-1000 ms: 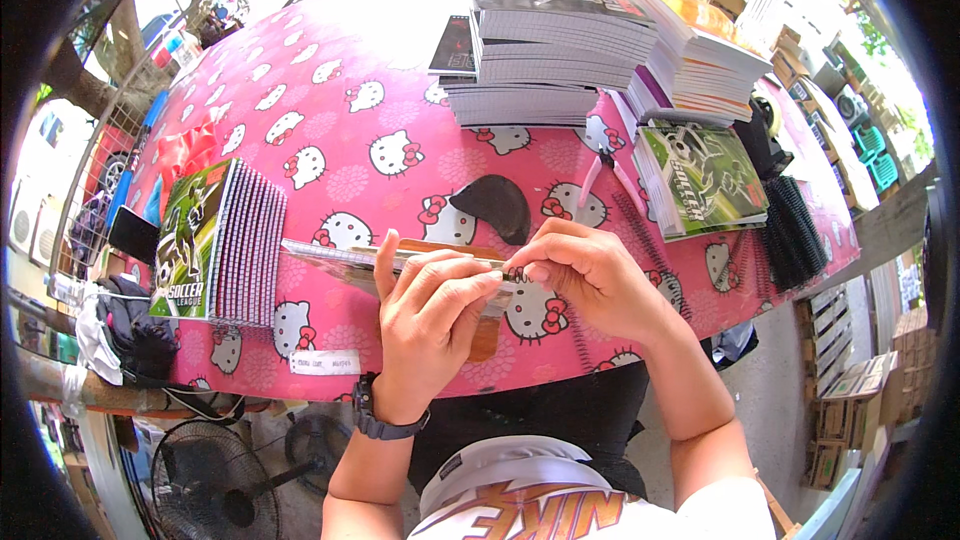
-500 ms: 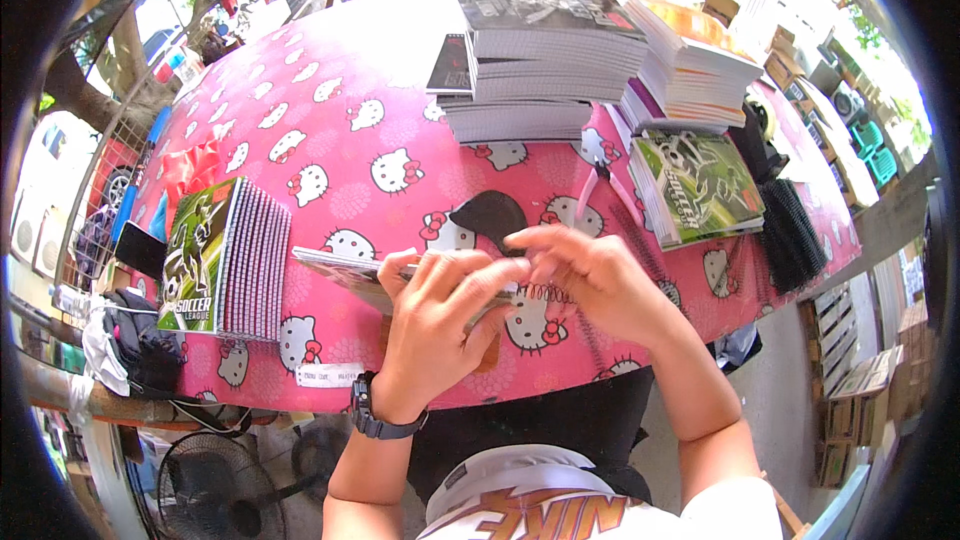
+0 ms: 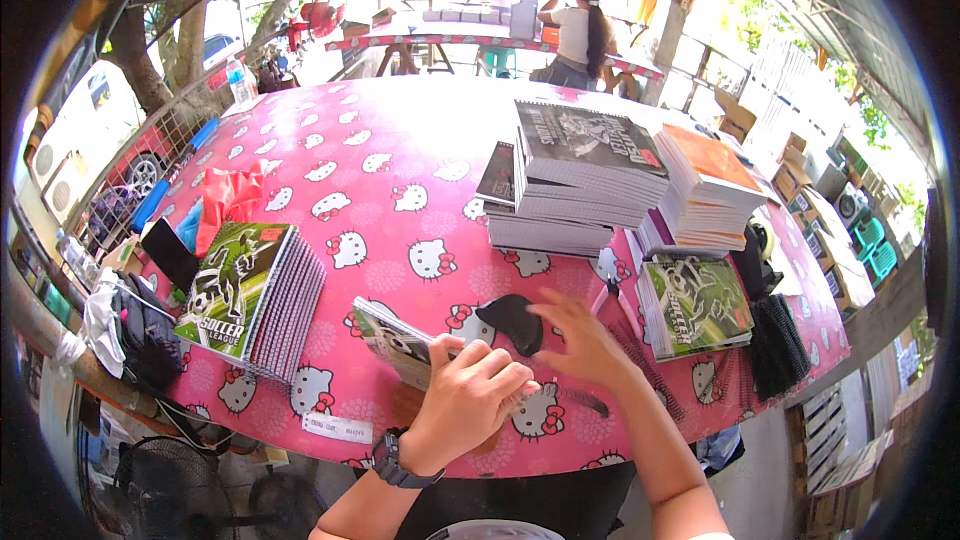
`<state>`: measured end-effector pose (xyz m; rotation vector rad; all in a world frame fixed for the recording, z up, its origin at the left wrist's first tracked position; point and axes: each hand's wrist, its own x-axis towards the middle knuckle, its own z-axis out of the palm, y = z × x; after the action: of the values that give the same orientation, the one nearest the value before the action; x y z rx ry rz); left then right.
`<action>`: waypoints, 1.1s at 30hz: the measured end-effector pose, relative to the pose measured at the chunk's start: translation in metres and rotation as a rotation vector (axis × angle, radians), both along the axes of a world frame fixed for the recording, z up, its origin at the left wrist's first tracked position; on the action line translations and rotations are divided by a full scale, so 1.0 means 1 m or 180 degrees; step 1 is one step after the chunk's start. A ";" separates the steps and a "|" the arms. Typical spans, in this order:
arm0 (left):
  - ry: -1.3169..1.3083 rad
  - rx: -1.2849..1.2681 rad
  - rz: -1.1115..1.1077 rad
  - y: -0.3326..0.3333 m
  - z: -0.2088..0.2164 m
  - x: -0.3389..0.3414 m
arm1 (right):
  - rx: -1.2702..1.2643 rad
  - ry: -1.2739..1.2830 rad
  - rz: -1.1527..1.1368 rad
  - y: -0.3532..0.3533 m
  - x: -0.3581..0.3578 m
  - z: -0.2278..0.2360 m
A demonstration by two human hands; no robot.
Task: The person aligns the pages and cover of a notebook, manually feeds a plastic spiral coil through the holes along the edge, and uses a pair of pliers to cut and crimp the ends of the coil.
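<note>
My left hand [image 3: 468, 402], with a dark watch on its wrist, is closed on a thin notebook [image 3: 392, 338] with a green and white cover, held tilted just above the table. The fingers hide the notebook's near end. My right hand [image 3: 585, 342] is to its right, fingers spread, with nothing visible in them. Its fingertips are beside a flat black rounded piece [image 3: 512, 324] on the table. Below that hand, a short dark wire coil [image 3: 582, 399] lies on the tablecloth. Pliers with pink handles [image 3: 606, 298] lie just beyond the hand.
A stack of spiral-bound green notebooks [image 3: 238, 290] stands at left, beside a phone [image 3: 170, 254]. Farther back right are grey-covered book stacks [image 3: 585, 155] and orange-covered ones [image 3: 708, 165]. Loose green books [image 3: 695, 305] and black coils [image 3: 780, 348] lie at right. Two people sit at a far table.
My right hand has come away from the notebook edge and its fingers have spread. The left hand keeps hold of the notebook. My view has tilted up, bringing the far table and people in.
</note>
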<state>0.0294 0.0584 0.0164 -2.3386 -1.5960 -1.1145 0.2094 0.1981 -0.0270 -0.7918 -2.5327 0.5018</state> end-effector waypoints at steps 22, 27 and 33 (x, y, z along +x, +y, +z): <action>-0.0604 -0.0058 -0.0508 0.003 0.011 -0.002 | 0.0292 -0.0343 -0.0425 0.006 0.002 -0.043; -0.0388 -0.0493 -0.0478 0.003 0.011 -0.005 | 0.0718 -0.0315 -0.0876 -0.010 0.003 -0.054; -0.0464 -0.0405 -0.0764 0.005 0.011 -0.012 | -0.1921 0.1362 -0.0456 -0.025 0.014 -0.033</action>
<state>0.0178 0.0630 0.0271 -2.6451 -1.5011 -1.2930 0.2230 0.1732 -0.0603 -0.9357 -1.9205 1.2671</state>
